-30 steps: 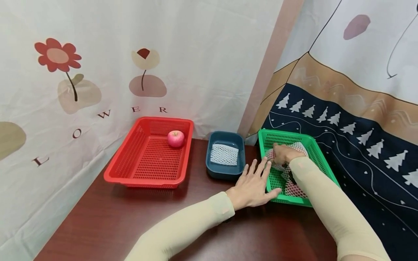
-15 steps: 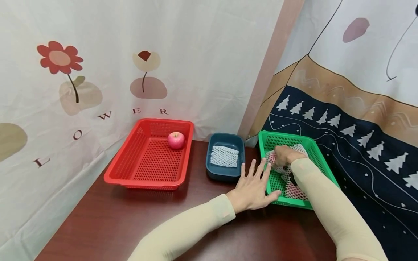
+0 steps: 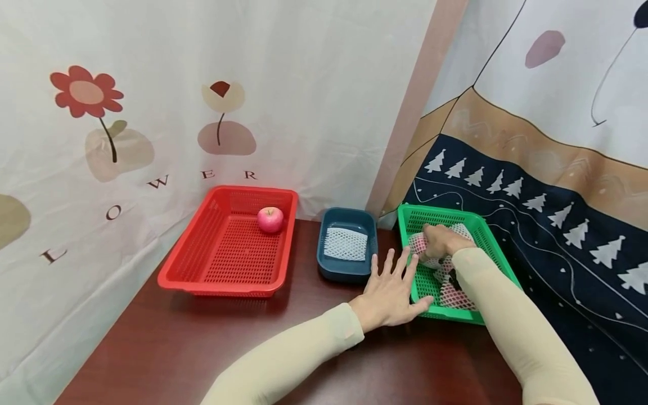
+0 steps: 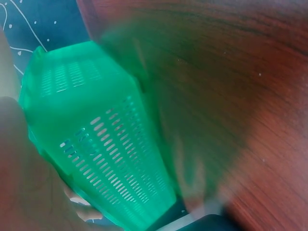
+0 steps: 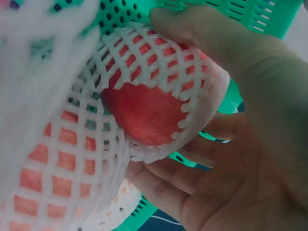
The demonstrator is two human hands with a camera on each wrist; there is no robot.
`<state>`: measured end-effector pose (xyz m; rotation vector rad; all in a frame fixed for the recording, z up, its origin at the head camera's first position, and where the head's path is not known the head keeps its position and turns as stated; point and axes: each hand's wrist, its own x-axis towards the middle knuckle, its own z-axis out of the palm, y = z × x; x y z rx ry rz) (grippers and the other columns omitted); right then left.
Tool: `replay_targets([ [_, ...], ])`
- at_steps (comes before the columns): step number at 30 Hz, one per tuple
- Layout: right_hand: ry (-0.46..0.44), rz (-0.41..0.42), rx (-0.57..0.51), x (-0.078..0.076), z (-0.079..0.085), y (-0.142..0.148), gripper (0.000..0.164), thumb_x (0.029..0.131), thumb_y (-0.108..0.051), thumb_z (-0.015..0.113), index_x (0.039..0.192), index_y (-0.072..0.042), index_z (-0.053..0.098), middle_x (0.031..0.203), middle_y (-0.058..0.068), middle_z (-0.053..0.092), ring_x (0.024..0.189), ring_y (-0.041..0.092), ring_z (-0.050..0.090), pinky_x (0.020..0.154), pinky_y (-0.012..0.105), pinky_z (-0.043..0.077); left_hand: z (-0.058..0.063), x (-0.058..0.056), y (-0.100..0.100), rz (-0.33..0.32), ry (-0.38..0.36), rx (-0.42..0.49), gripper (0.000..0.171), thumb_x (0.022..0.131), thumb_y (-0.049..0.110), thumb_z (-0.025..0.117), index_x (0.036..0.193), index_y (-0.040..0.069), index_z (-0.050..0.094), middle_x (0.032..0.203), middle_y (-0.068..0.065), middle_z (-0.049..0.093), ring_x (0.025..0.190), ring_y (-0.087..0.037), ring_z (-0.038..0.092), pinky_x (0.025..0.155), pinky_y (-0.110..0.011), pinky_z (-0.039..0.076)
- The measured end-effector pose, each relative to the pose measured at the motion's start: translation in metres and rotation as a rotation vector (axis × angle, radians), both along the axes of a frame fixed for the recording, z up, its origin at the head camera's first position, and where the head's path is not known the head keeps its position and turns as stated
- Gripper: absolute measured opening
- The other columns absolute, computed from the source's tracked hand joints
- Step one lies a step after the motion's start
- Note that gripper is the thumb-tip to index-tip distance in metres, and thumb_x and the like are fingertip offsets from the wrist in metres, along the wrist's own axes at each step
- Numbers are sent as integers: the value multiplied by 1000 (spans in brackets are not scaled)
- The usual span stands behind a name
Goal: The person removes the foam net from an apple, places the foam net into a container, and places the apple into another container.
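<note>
In the head view my right hand [image 3: 443, 241] reaches into the green basket [image 3: 493, 253]. Its thumb and fingers grip a red apple in a white foam net [image 3: 418, 244]; up close in the right wrist view, the apple [image 5: 149, 113] shows bare through the net's opening. A second net-wrapped fruit [image 5: 62, 168] lies beside it, partly hidden by white netting. Another netted fruit [image 3: 455, 296] sits near the basket's front. My left hand [image 3: 387, 295] has its fingers spread against the basket's left rim. The left wrist view shows that basket's outer wall [image 4: 110, 144].
A red basket [image 3: 177, 278] stands at the left with one bare pink apple [image 3: 270, 219] inside. Between the baskets is a dark blue tub [image 3: 346, 275] with a flattened white foam net [image 3: 346, 244] in it. Printed curtains [image 3: 324, 101] hang behind the brown table [image 3: 167, 349].
Both hands stay nearly where they were, the right still gripping the netted apple in the green basket. The head view has shifted slightly.
</note>
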<state>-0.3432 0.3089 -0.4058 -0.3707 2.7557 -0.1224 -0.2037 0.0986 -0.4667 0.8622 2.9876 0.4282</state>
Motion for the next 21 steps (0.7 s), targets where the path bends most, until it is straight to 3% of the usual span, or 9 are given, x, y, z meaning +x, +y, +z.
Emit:
replay_targets([
  [5,35,-17,-49,2,-1,3,100,101,-36,93,168,17,40,152,42,65,143,59,67,115,70,60,0,1,0,-1,-6,1,99,114,84,32,190,23,11,200,-2,4,186,-40,12,146,-74,15],
  [13,52,-30,-88,6,0,6,106,104,-36,88,174,16,29,172,46,46,158,63,51,126,76,50,-1,0,1,3,4,5,100,113,84,31,189,23,12,200,-3,6,185,-41,15,146,-75,15],
  [21,117,-29,-125,7,4,6,104,103,-34,86,175,16,29,174,47,42,161,66,46,128,80,46,-3,-1,2,9,7,-10,100,113,85,31,190,25,11,200,-2,6,185,-40,13,146,-75,15],
])
